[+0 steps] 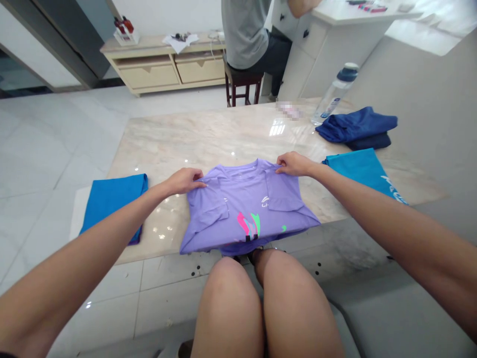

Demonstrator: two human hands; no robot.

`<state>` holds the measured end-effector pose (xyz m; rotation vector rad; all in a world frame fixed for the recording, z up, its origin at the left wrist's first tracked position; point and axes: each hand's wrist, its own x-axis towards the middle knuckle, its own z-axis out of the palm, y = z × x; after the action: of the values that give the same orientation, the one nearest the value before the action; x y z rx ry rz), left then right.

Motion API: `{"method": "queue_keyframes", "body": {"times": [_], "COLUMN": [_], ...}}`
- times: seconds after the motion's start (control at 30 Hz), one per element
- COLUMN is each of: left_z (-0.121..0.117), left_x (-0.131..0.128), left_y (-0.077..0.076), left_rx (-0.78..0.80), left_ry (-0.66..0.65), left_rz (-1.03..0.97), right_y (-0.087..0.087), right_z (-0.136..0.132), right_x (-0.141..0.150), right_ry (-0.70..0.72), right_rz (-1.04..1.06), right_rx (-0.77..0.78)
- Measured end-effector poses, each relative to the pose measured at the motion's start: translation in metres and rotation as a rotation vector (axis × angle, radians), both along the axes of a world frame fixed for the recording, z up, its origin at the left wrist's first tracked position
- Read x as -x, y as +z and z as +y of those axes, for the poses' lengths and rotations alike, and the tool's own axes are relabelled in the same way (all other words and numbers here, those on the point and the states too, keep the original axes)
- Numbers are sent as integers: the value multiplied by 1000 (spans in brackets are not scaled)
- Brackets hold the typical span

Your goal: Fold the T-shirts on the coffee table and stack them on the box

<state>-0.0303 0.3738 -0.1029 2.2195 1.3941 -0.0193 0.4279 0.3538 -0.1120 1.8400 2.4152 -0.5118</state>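
A purple T-shirt (242, 199) lies front side up on the marble-topped table (179, 134), its collar pointing away from me. Both sleeves are folded inward over the chest, and the lower part hangs over the table's near edge. My left hand (186, 180) pinches the shirt at its left shoulder. At the opposite shoulder, my right hand (294, 164) pinches the fabric between thumb and fingers. Pink and green printing shows on the front, with a small white logo above it.
Folded blue cloth (112, 199) lies at the table's left end. On the right are a turquoise folded garment (357, 169), a dark blue garment (357, 124) and a clear water bottle (333, 97). Beyond the table, a person (248, 35) sits on a dark stool (242, 79) by a white desk.
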Motion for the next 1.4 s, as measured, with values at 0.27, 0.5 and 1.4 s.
{"method": "queue_keyframes", "body": {"times": [0.27, 0.5, 1.4], "left_z": [103, 118, -193], "left_x": [39, 36, 70], "left_y": [41, 129, -3], "left_rx": [-431, -794, -453], "left_ry": [144, 236, -267], "left_rz": [78, -123, -139], "right_y": [48, 148, 6], "right_z": [98, 104, -194], "right_x": [28, 63, 0], "right_ry": [-102, -224, 373], "right_rz": [12, 18, 212], "right_rx": [-508, -821, -365]}}
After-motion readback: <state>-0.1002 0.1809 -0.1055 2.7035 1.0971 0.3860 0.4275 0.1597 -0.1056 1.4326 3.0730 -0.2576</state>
